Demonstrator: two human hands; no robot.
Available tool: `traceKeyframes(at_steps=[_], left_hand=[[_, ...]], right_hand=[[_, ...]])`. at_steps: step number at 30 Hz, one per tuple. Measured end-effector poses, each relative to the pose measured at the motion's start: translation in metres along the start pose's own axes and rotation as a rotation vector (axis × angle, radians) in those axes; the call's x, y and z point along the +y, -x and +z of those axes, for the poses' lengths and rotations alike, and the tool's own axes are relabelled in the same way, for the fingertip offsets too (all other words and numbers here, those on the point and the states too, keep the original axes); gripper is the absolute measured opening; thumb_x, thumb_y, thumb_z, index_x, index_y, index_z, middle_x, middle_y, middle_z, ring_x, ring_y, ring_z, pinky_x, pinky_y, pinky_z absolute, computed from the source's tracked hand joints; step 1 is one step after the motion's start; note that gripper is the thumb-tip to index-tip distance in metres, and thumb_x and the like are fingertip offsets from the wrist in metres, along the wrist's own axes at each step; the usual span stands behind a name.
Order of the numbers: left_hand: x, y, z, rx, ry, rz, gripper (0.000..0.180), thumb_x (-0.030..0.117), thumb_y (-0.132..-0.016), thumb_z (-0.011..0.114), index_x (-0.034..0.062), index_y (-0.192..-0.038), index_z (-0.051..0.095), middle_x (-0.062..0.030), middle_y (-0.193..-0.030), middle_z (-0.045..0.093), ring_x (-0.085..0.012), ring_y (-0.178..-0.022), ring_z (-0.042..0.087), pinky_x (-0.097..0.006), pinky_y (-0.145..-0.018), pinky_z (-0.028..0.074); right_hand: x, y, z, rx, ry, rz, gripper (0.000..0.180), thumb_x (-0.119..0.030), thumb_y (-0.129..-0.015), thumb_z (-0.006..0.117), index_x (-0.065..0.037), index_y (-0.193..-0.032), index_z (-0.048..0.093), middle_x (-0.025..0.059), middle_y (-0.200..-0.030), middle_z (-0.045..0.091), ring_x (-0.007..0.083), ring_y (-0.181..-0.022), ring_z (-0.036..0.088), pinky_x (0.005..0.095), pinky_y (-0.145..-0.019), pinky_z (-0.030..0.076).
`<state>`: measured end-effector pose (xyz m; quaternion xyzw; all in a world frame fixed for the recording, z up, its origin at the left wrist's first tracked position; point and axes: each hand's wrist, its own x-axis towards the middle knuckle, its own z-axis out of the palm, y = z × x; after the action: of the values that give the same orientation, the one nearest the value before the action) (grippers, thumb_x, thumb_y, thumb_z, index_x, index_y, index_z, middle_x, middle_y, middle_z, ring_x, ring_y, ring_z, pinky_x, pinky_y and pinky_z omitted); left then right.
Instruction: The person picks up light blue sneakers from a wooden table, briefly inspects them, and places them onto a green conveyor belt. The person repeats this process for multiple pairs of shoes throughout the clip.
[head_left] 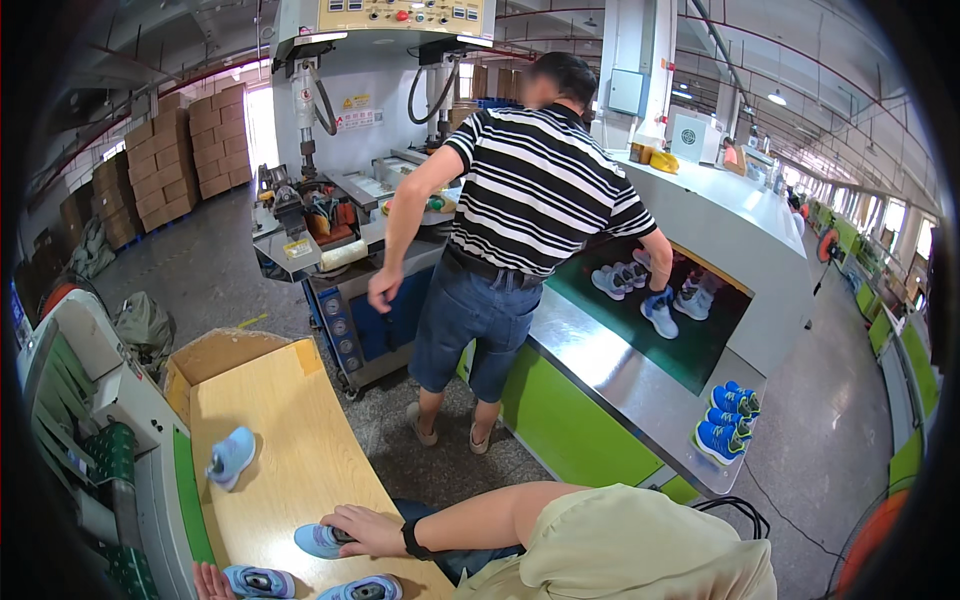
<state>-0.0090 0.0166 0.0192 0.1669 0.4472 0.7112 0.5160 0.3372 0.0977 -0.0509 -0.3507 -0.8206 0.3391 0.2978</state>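
My right hand reaches over the wooden table and grips a light-blue shoe, its fingers over the dark opening. At the lower edge, my left hand shows only its fingers, stretched out beside a second light-blue shoe with a dark insert in its opening. Another such shoe stands to the right of that one, partly cut off by the frame. Farther up the table, a light-blue shoe lies tilted by itself.
A co-worker in a striped shirt stands ahead, one hand on a shoe at the machine's green conveyor belt. Blue shoes stand on its metal ledge. Left are a machine and stacked cartons; a press stands behind.
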Motion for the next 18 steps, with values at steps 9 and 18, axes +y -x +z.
traceKeyframes(at_steps=[9, 18], left_hand=[[-0.007, -0.015, -0.02, -0.021, -0.001, 0.021, 0.046, 0.019, -0.104, 0.032, 0.0021, -0.146, 0.035, -0.0149, -0.15, 0.04, -0.0253, -0.142, 0.033, -0.039, -0.122, 0.02], [-0.001, -0.001, 0.002, 0.03, 0.002, 0.019, 0.045, 0.017, -0.104, 0.029, 0.0029, -0.146, 0.035, -0.0129, -0.151, 0.039, -0.0238, -0.143, 0.032, -0.04, -0.123, 0.019]], right_hand=[[-0.002, 0.001, -0.003, 0.002, 0.009, -0.003, 0.056, -0.019, -0.08, 0.075, -0.007, -0.126, 0.046, 0.0138, -0.11, 0.05, 0.0341, -0.111, 0.049, 0.0428, -0.094, 0.04], [0.001, 0.001, -0.003, -0.002, 0.016, -0.012, 0.057, -0.019, -0.08, 0.074, -0.007, -0.127, 0.046, 0.0143, -0.111, 0.051, 0.0345, -0.112, 0.049, 0.0428, -0.094, 0.04]])
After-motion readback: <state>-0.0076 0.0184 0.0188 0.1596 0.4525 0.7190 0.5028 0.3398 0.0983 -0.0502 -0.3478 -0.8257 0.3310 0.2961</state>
